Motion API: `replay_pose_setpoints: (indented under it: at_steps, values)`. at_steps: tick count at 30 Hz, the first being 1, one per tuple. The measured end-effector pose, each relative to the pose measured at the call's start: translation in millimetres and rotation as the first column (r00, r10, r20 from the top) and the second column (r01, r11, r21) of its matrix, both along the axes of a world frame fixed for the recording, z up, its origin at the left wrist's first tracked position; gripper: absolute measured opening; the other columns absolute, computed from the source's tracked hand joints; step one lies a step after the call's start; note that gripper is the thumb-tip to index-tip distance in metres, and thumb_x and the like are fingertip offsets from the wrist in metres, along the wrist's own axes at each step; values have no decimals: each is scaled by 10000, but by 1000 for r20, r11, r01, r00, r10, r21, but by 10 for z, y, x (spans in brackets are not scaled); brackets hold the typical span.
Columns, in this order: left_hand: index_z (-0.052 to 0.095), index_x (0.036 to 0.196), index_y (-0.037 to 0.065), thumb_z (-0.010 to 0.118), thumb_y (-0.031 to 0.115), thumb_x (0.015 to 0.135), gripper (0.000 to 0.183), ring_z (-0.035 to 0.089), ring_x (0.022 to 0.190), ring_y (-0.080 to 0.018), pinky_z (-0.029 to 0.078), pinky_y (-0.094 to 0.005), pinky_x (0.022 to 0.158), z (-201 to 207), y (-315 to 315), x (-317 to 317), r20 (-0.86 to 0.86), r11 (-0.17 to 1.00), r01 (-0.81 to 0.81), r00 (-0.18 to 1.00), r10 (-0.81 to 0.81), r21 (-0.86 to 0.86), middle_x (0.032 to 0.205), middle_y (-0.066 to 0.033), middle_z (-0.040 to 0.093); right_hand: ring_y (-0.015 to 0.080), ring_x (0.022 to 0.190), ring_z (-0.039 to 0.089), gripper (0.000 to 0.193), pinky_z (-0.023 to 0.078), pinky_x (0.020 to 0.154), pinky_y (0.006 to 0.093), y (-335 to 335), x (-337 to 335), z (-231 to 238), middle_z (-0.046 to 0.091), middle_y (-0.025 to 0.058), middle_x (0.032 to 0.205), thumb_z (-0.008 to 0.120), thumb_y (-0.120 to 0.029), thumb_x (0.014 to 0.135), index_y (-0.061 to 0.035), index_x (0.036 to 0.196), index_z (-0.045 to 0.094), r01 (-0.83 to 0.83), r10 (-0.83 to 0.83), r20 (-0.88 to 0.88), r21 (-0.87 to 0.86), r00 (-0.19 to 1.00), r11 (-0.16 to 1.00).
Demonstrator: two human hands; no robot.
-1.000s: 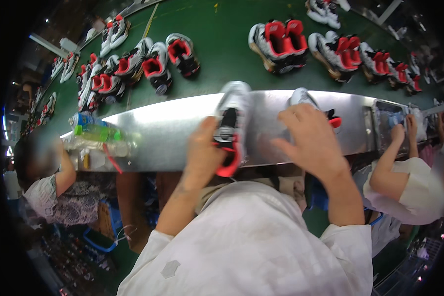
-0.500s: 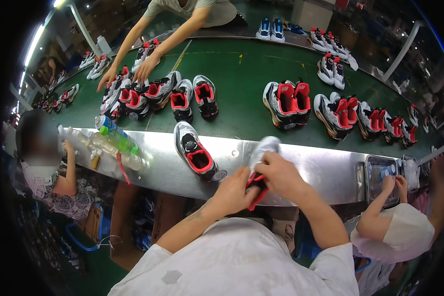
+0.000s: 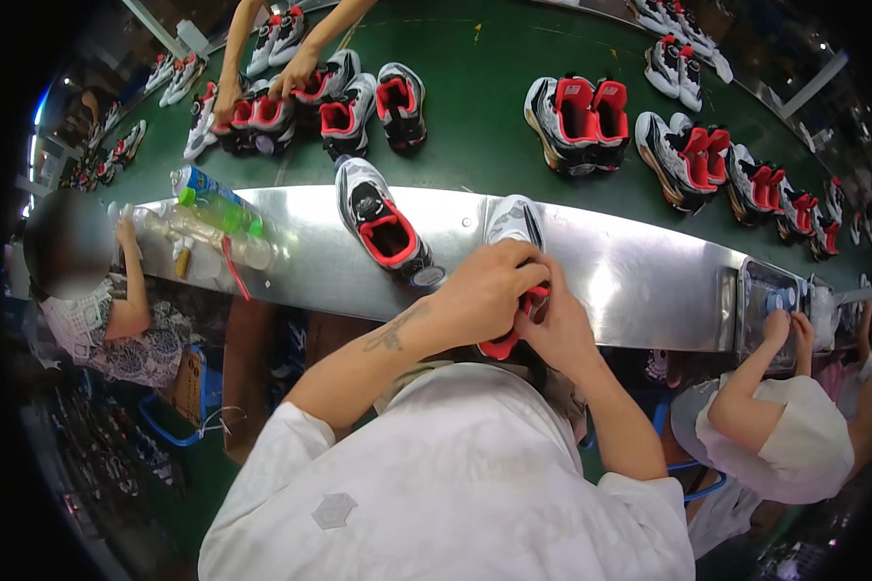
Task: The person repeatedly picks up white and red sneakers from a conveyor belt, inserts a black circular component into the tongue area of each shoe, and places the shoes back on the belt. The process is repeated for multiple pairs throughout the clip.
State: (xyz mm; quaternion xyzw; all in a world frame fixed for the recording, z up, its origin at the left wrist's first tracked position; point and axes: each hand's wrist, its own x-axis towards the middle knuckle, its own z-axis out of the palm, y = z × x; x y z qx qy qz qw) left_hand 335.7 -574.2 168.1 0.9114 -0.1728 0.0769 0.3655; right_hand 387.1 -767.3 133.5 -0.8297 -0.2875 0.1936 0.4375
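Observation:
A white, grey and black sneaker (image 3: pixel 515 219) with red lining points its toe away from me at the steel edge of the table. My left hand (image 3: pixel 489 290) is closed over its top, fingers bent at the opening. From the other side, my right hand (image 3: pixel 558 324) grips the sneaker by its collar, the fingertips meeting those of the left. Both hands hide the middle of the shoe; some red lining shows below them. A matching sneaker (image 3: pixel 378 221) stands to the left on the steel, with a round tag (image 3: pixel 427 276) by its heel.
Several pairs of similar sneakers (image 3: pixel 579 126) stand on the green table top (image 3: pixel 494 58). Across it, a co-worker's hands (image 3: pixel 295 73) touch shoes. Plastic bottles (image 3: pixel 225 211) lie at left. At right another person reaches into a metal tray (image 3: pixel 746 290). Blue-framed seats (image 3: pixel 203 397) stand below.
My left hand has moved over the top of the sneaker, and my right hand has dropped to its near right side. The whole view has tilted downward. The co-worker's hands stay among the shoes.

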Motion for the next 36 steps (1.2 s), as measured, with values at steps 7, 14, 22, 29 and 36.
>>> replay_pose_setpoints:
  at_steps: [7, 14, 22, 29, 36]
  values:
    - [719, 859, 31, 754, 41, 721, 143, 581, 1233, -329, 427, -463, 1101, -36, -50, -8, -67, 949, 70, 996, -52, 307, 1228, -150, 661, 73, 751, 630, 474, 537, 658, 257, -85, -104, -214, 643, 42, 890, 726, -41, 1008, 13, 1398, 461, 230, -86, -463, 265, 882, 936]
    - [633, 1335, -43, 760, 24, 846, 509, 554, 1408, -422, 497, -487, 1098, -293, -94, -262, 187, 871, -355, 882, 432, -341, 1573, -258, 508, 353, 971, 765, 378, 596, 834, 444, -271, 202, 508, 761, 203, 1094, 545, 40, 948, -29, 1303, 657, -153, 156, 13, -136, 988, 979]
    - [738, 1186, -6, 759, -8, 812, 374, 758, 878, -378, 581, -393, 772, -539, -145, -283, -188, 734, -585, 809, 557, -345, 1000, -211, 768, 378, 975, 715, 153, 571, 852, 470, 333, 666, 774, 701, 170, 939, 643, -161, 1046, -26, 1104, 686, -542, 620, 372, -302, 691, 784]
    - [713, 1124, -46, 709, -62, 763, 362, 705, 845, -436, 556, -455, 732, -478, -206, -290, -68, 748, -574, 806, 588, -334, 953, -219, 717, 379, 751, 698, 376, 557, 692, 486, 422, 606, 608, 705, 152, 776, 612, -373, 1083, -56, 894, 681, -425, 533, 571, -325, 624, 845]
    - [675, 1082, -37, 747, -76, 742, 349, 714, 848, -424, 576, -450, 735, -416, -264, -279, -50, 744, -585, 796, 603, -323, 1051, -207, 713, 364, 898, 678, 276, 550, 724, 487, 448, 548, 664, 679, 147, 953, 703, -307, 990, -41, 944, 642, -345, 559, 280, -553, 781, 758]
